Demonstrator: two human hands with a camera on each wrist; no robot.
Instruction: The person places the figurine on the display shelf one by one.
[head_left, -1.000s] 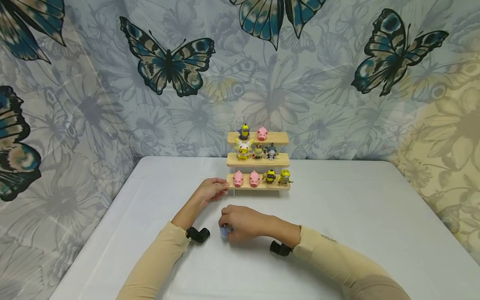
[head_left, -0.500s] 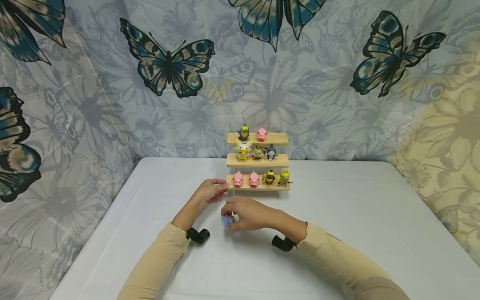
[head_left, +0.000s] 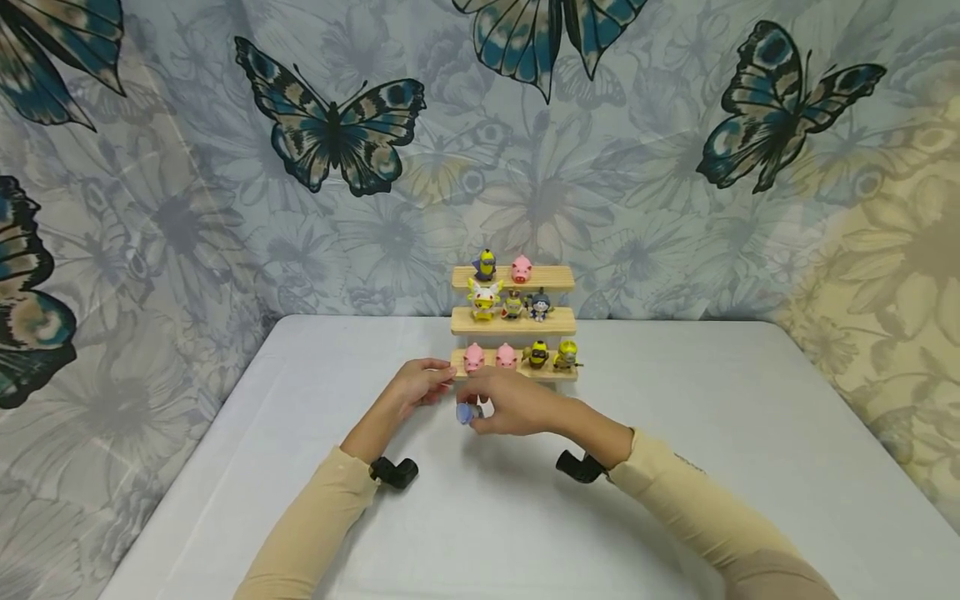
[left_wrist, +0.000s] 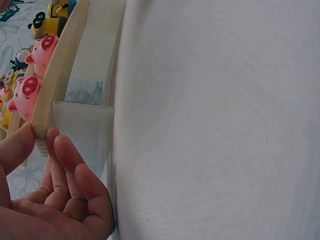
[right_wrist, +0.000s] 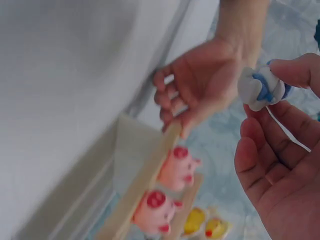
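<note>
In the head view my left hand (head_left: 422,385) holds the left end of the bottom tier of a three-tier wooden display stand (head_left: 513,327). The left wrist view shows the thumb and fingertips pinching that wooden corner (left_wrist: 45,120), beside two pink pig figurines (left_wrist: 29,97). My right hand (head_left: 521,404) is raised in front of the bottom tier. Between its thumb and fingers it pinches a small white and blue figurine (right_wrist: 265,87), which lies tilted sideways. The fingers partly cover the figurine, so its kind cannot be told.
Yellow minion-like figurines (head_left: 538,354) stand right of the pigs on the bottom tier. A white-and-yellow figurine (head_left: 484,300) and two others are on the middle tier. On the top are a minion-like figurine (head_left: 486,265) and a pig (head_left: 521,268). White cloth covers the table (head_left: 675,433).
My right hand has moved away from me and slightly right, toward the stand, with the white and blue figurine still pinched. My left hand has stayed at the stand's corner.
</note>
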